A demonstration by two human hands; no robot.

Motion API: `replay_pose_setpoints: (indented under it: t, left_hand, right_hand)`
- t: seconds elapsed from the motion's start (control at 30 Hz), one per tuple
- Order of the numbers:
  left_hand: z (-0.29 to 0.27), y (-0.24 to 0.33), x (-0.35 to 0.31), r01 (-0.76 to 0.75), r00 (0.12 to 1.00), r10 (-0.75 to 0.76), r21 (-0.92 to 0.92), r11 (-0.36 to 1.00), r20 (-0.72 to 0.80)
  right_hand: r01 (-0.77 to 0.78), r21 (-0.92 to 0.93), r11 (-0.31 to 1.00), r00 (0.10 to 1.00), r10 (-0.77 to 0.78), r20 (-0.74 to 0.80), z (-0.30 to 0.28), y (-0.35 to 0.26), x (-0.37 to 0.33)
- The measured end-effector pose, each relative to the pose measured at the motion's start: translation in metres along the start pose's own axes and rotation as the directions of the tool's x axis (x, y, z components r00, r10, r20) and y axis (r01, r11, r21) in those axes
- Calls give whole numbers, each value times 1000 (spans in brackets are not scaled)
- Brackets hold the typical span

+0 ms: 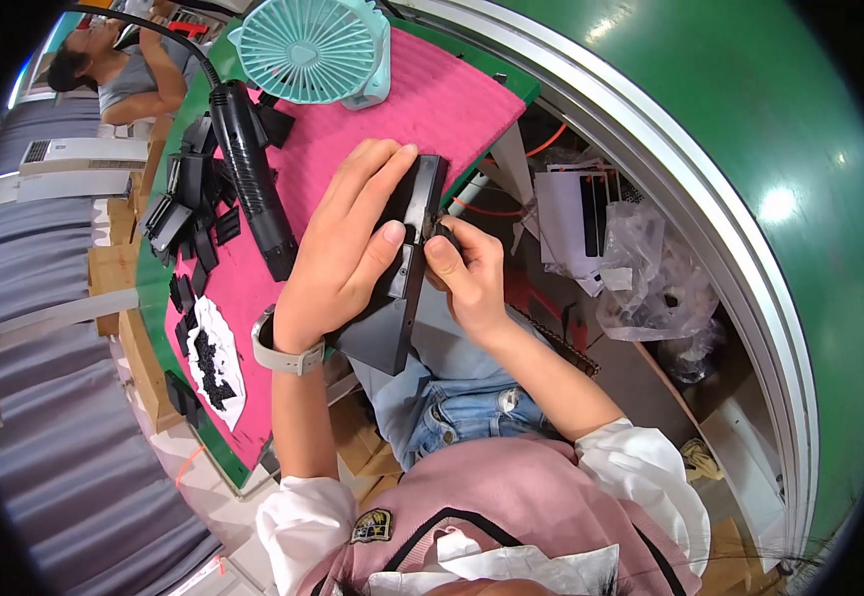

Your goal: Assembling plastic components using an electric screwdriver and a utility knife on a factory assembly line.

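Note:
A long black box-like housing (pixel 385 323) is held tilted over my lap, just off the mat's edge. My left hand (pixel 338 238), with a watch (pixel 288 360) on its wrist, is closed around it, fingers across the upper face and thumb near the edge. On the housing's right side my right hand (pixel 469 278) pinches a small dark piece (pixel 440 230) between thumb and fingers, against the edge. The fingers partly cover that piece, so its kind cannot be made out.
A pink mat (pixel 442 84) covers the green table. On it are a teal fan (pixel 303 50), a black corded electric screwdriver (pixel 253 179), a heap of black plastic parts (pixel 189 189) and small black pieces on white paper (pixel 233 348). Plastic bags (pixel 655 288) lie right. Another person (pixel 139 74) sits far left.

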State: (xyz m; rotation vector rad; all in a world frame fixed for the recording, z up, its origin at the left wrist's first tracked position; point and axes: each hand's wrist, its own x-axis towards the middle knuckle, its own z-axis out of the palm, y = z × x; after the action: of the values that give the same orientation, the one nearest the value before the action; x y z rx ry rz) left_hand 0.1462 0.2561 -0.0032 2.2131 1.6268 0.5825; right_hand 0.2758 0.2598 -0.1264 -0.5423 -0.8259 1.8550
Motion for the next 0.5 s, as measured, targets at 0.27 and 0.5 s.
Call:
replay_pose_setpoints:
  t: [0.27, 0.5]
  left_hand:
    - [-3, 0, 1, -10, 1000, 10, 8, 1000, 0]
    - [-2, 4, 2, -17, 1000, 17, 39, 999, 2]
  right_hand:
    - [322, -408, 854, 943, -254, 214, -20, -27, 25]
    - [439, -403, 803, 884, -304, 356, -32, -22, 38]
